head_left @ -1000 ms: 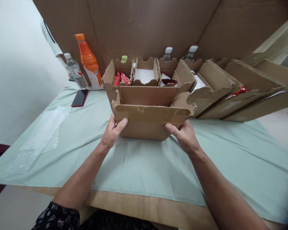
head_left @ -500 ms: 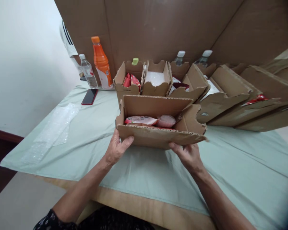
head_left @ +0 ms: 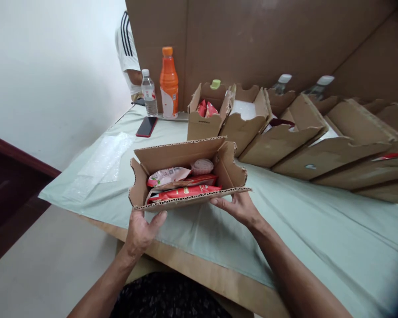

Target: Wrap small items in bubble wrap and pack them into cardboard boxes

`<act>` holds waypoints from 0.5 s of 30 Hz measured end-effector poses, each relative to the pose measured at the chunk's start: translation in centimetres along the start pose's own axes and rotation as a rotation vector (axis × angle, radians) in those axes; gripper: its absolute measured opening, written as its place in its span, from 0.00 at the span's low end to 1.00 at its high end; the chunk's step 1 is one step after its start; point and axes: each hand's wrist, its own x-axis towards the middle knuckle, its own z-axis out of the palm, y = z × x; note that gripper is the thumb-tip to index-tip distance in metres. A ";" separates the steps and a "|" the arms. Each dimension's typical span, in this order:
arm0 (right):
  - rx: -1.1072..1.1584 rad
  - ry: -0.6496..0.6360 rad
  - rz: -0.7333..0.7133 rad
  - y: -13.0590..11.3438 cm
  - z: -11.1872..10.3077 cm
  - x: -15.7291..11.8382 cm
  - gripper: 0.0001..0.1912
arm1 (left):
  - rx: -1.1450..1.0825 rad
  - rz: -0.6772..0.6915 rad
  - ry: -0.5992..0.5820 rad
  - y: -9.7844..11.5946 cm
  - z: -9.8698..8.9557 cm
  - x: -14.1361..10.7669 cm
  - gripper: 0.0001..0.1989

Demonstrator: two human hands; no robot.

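An open-topped cardboard box (head_left: pixel 179 150) is held between my two hands above the front of the table, tipped so its inside faces me. My left hand (head_left: pixel 142 232) grips its lower left corner, thumb on the near wall and fingers underneath. At the lower right, my right hand (head_left: pixel 240 210) grips the same box, its fingers hidden below. Inside lie a pink-and-white packet (head_left: pixel 169 176), a red packet (head_left: pixel 189 193) along the near wall, more packaging between them, and a round clear-lidded tub (head_left: pixel 202 166) at the back.
A row of similar cardboard boxes (head_left: pixel 281 143) stands behind and to the right. An orange bottle (head_left: pixel 169 84), a water bottle (head_left: pixel 149 95) and a phone (head_left: pixel 146 126) are at the back left. Bubble wrap (head_left: pixel 99 165) lies left. Behind the cardboard partition (head_left: pixel 252 39) a person's striped sleeve (head_left: pixel 126 37) shows.
Both hands have brought the box left and away from the row, tipping it toward me so more of its contents show. The view has turned, shifting the background rightward.
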 end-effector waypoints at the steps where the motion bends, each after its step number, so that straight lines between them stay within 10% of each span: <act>1: 0.017 -0.015 0.003 -0.2 0.3 0.3 0.49 | 0.011 -0.004 0.019 -0.1 -0.3 -0.4 0.30; 15: 0.068 -0.098 -0.063 -3.2 3.3 7.6 0.56 | -0.104 0.050 0.196 1.3 -2.5 2.3 0.32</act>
